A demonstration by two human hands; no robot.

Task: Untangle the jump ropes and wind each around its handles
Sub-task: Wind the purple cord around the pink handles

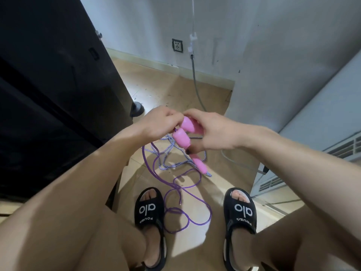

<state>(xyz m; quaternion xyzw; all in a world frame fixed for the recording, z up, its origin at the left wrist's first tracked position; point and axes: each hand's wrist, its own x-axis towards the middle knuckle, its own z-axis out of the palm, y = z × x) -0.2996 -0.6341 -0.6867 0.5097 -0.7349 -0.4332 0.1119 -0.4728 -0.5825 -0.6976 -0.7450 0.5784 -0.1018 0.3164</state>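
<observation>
Both hands' grips, left hand (156, 124) and right hand (213, 132), clasp pink handles (182, 136) (slanting down-right).

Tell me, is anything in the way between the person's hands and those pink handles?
Nothing visible. The left hand and right hand are already on the upper pink handles. A third pink handle dangles free below. The purple rope and the striped rope trail down to the floor, crossing each other.

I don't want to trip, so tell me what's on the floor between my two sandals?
In the head view, loops of the purple rope lie on the floor between the left sandal and the right sandal, nearer the left one.
</observation>
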